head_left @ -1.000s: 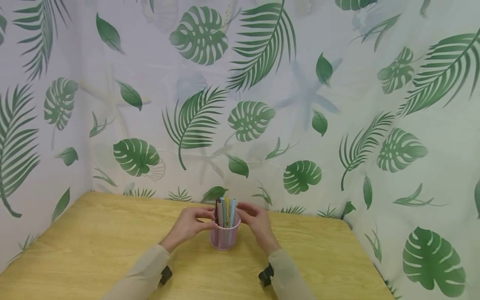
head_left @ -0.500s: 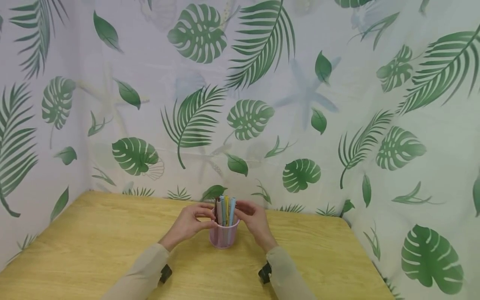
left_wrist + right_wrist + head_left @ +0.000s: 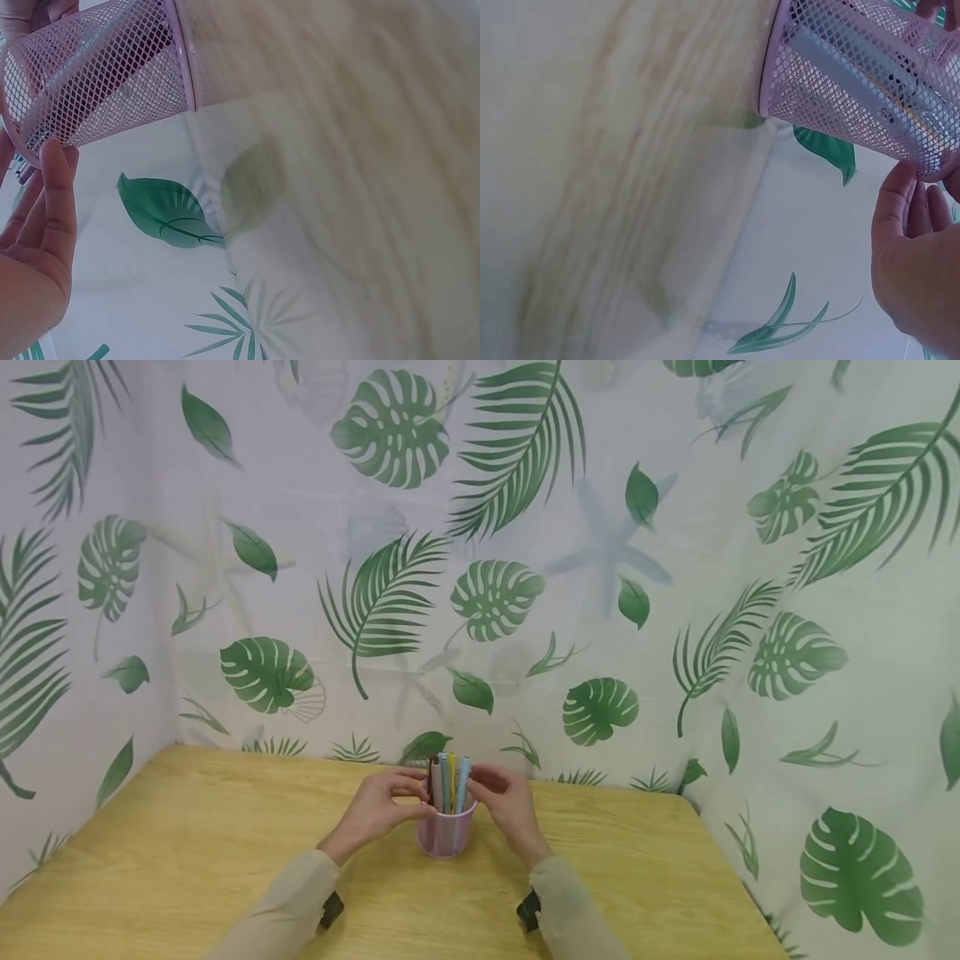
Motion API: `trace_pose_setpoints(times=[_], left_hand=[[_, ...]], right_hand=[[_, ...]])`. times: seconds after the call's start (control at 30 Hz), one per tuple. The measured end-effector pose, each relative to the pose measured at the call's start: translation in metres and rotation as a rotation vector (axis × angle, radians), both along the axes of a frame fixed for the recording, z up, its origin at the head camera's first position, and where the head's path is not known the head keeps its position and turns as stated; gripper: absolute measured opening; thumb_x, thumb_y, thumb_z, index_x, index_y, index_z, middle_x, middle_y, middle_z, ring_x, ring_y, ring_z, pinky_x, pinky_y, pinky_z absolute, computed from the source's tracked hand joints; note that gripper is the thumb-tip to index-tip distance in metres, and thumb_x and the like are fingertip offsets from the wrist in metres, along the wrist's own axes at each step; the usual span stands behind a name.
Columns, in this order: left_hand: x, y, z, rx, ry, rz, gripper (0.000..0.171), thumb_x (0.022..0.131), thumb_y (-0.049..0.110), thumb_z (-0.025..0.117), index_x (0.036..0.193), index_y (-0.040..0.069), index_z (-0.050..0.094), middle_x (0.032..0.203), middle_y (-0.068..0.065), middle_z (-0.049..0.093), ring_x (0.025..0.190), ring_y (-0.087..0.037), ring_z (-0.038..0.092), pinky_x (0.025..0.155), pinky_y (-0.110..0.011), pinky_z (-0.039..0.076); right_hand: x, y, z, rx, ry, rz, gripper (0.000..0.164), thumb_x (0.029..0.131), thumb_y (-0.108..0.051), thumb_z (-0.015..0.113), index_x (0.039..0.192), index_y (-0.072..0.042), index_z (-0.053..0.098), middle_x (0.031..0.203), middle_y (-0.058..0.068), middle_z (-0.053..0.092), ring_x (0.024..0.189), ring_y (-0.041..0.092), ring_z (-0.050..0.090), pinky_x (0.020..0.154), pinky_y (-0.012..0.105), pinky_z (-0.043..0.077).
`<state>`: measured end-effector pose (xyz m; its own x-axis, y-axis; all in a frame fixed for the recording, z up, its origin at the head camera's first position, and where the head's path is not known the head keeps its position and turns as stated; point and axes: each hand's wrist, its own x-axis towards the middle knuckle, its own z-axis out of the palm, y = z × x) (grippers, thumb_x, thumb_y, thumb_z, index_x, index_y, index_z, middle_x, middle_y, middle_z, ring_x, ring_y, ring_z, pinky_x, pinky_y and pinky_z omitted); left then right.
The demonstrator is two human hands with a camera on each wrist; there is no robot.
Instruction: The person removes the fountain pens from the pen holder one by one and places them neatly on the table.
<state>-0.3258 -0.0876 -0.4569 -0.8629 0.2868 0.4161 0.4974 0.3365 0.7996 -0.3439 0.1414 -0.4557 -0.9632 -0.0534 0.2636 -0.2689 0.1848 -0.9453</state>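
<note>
A pink mesh pen holder stands upright on the wooden table, filled with several pens in brown, grey, blue and yellow. From its left side my left hand grips the upper rim, thumb in front and fingers reaching behind. My right hand holds the opposite side of the rim with bent fingers. In the left wrist view the fingertips meet the mesh near the rim. The right wrist view has the right fingertips at the rim too, with a blue pen showing through the mesh.
The light wooden table extends to both sides of the holder. Behind it and along the sides hangs a white cloth printed with green leaves. Dark wrist devices sit at the beige sleeves.
</note>
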Motion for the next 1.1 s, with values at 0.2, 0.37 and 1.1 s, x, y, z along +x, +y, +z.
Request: trace_pose_setpoints(times=[0.2,0.37,1.1], left_hand=[[-0.002,0.001,0.002,-0.034,0.006,0.021,0.019,0.077,0.030,0.084,0.083,0.014,0.076,0.123,-0.011,0.067,0.115,-0.031,0.063,0.091,-0.045,0.055],[-0.002,0.000,0.002,-0.041,0.008,0.021,0.019,0.077,0.030,0.084,0.083,0.014,0.076,0.123,-0.011,0.067,0.115,-0.031,0.063,0.090,-0.043,0.056],[0.004,0.002,0.004,-0.065,0.029,0.058,0.015,0.077,0.027,0.084,0.083,0.015,0.078,0.122,-0.013,0.069,0.111,-0.030,0.066,0.069,-0.020,0.056]], right_hand=[[-0.001,0.001,0.004,0.008,-0.019,0.006,0.032,0.090,-0.010,0.071,0.121,-0.004,0.066,0.120,0.017,0.068,0.108,0.028,0.066,0.089,0.035,0.056],[-0.003,0.000,0.006,-0.002,-0.027,0.024,0.035,0.091,-0.009,0.070,0.124,0.000,0.063,0.122,0.021,0.066,0.109,0.030,0.066,0.086,0.035,0.057],[-0.014,-0.003,0.002,0.044,-0.044,-0.017,0.034,0.087,-0.019,0.076,0.118,-0.008,0.069,0.114,0.014,0.071,0.099,0.019,0.067,0.074,0.026,0.055]])
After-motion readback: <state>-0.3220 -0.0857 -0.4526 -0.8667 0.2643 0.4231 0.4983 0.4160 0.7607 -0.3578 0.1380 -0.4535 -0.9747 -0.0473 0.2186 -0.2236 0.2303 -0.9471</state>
